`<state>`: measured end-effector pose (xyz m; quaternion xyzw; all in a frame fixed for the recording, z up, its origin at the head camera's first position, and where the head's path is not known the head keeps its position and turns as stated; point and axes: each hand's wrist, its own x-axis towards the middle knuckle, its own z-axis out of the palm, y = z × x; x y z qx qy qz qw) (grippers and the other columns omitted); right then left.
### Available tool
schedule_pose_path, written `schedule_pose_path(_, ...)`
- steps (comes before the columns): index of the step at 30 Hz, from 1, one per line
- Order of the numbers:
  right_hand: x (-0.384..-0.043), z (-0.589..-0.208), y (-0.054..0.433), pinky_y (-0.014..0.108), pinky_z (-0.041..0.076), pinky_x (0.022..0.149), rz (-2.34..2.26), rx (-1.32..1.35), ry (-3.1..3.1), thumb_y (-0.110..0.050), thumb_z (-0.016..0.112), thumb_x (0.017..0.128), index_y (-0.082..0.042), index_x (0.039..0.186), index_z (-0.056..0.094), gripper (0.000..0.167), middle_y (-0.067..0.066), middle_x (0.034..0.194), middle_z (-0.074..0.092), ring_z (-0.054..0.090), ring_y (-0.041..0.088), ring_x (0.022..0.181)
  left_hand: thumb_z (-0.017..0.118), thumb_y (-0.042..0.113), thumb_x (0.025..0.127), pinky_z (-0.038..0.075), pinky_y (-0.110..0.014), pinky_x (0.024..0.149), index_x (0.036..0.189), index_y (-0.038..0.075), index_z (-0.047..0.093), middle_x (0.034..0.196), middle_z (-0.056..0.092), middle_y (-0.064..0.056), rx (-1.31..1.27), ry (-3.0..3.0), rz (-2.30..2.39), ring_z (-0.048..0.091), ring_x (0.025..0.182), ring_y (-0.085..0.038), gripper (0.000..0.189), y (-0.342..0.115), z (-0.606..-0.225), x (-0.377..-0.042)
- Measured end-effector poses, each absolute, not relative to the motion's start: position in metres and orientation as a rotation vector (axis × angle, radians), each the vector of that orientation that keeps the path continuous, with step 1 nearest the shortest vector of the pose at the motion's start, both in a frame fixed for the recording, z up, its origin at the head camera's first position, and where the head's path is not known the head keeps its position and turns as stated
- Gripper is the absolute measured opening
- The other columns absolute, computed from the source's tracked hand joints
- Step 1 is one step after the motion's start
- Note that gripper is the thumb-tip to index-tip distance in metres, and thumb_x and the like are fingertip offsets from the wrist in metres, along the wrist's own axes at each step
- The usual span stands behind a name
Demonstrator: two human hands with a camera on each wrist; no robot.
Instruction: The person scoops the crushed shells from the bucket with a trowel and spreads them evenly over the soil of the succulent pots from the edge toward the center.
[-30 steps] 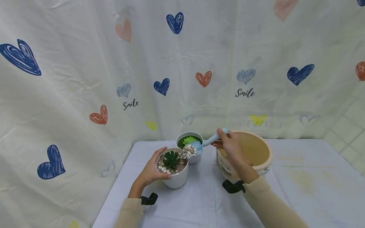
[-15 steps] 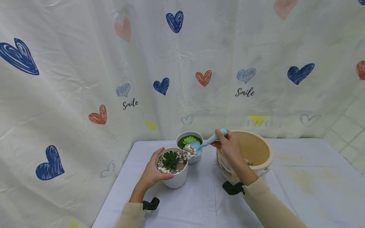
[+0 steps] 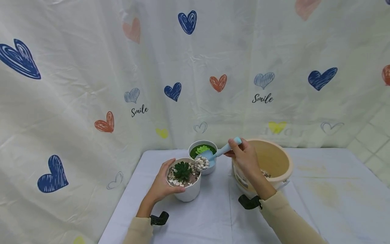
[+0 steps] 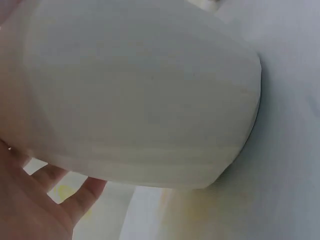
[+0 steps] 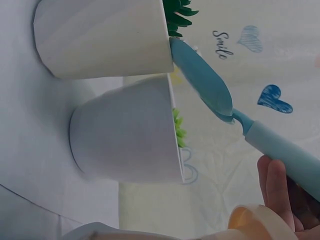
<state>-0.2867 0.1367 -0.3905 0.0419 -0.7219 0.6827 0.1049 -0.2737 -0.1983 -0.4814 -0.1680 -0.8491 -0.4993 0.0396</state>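
Note:
In the head view my left hand point(image 3: 161, 184) grips a white flower pot point(image 3: 190, 194), thumb at the near side and fingers round the far side of its rim. A dark green succulent point(image 3: 182, 171) grows in it among small pale pebbles. My right hand point(image 3: 246, 159) holds a light blue garden trowel point(image 3: 226, 148) by the handle. Its scoop, heaped with pebbles point(image 3: 201, 164), tilts down at the pot's right rim. In the right wrist view the blade point(image 5: 202, 77) shows from beneath, its tip right at the rim. The left wrist view is mostly pot wall point(image 4: 140, 95).
Just behind the gripped pot stands a second white pot point(image 5: 125, 135) with a light green succulent point(image 3: 201, 149). A cream bucket point(image 3: 277, 150) with some pebbles inside stands at the right, under my right forearm. A white cloth point(image 3: 213, 220) covers the table; a heart-printed curtain point(image 3: 231, 51) hangs behind.
The trowel has shifted slightly left and down towards the succulent's pot, and its heap of pebbles looks a little flatter. My left hand stays on the pot.

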Motion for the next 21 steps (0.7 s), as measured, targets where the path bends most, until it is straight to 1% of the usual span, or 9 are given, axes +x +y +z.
schedule_pose_path(4, -0.287, -0.391, 0.135, 0.027, 0.061, 0.079, 2.057, 0.117, -2.091, -0.038, 0.060, 0.103, 0.003, 0.109, 0.058, 0.041, 0.005, 0.094, 0.066, 0.076, 0.012, 0.082, 0.099, 0.028, 0.065, 0.036, -0.059, 0.114, 0.158, 0.033, 0.033, 0.161, 0.038, -0.007, -0.531, -2.585, -1.685, 0.042, 0.145, -0.034, 0.115, -0.204, -0.483, -0.275)
schedule_pose_path(6, -0.287, -0.391, 0.135, 0.027, 0.061, 0.079, 2.081, 0.108, -2.071, -0.037, 0.059, 0.103, 0.003, 0.109, 0.057, 0.041, 0.004, 0.093, 0.065, 0.076, 0.012, 0.082, 0.098, 0.025, 0.066, 0.037, -0.057, 0.114, 0.158, 0.035, 0.032, 0.161, 0.039, -0.007, -0.535, -2.570, -1.767, 0.042, 0.145, -0.034, 0.113, -0.206, -0.484, -0.275)
schedule_pose_path(9, -0.286, -0.389, 0.135, 0.026, 0.061, 0.080, 2.099, 0.081, -2.061, -0.038, 0.059, 0.103, 0.003, 0.109, 0.056, 0.041, 0.003, 0.093, 0.065, 0.076, 0.011, 0.083, 0.097, 0.023, 0.068, 0.038, -0.053, 0.114, 0.158, 0.035, 0.032, 0.162, 0.039, -0.007, -0.565, -2.537, -1.854, 0.043, 0.145, -0.034, 0.112, -0.208, -0.486, -0.278)
schedule_pose_path(11, -0.285, -0.389, 0.136, 0.025, 0.061, 0.080, 2.098, 0.061, -2.064, -0.038, 0.059, 0.103, 0.003, 0.109, 0.056, 0.041, 0.003, 0.094, 0.065, 0.076, 0.011, 0.083, 0.096, 0.023, 0.069, 0.037, -0.052, 0.115, 0.159, 0.034, 0.032, 0.162, 0.039, -0.005, -0.582, -2.524, -1.881, 0.042, 0.145, -0.033, 0.111, -0.209, -0.487, -0.279)
schedule_pose_path(17, -0.284, -0.388, 0.135, 0.025, 0.061, 0.080, 2.082, 0.036, -2.063, -0.040, 0.058, 0.103, 0.002, 0.110, 0.056, 0.043, 0.004, 0.095, 0.066, 0.076, 0.011, 0.084, 0.096, 0.022, 0.070, 0.039, -0.051, 0.114, 0.162, 0.021, 0.028, 0.161, 0.038, -0.006, -0.607, -2.512, -1.896, 0.043, 0.145, -0.034, 0.114, -0.211, -0.489, -0.280)
schedule_pose_path(21, -0.284, -0.388, 0.135, 0.025, 0.061, 0.080, 2.094, 0.030, -2.032, -0.040, 0.058, 0.103, 0.001, 0.109, 0.056, 0.042, 0.002, 0.094, 0.066, 0.076, 0.010, 0.083, 0.095, 0.020, 0.070, 0.044, -0.043, 0.111, 0.161, 0.021, 0.030, 0.160, 0.039, -0.007, -0.590, -2.510, -1.900, 0.046, 0.142, -0.032, 0.113, -0.210, -0.490, -0.279)
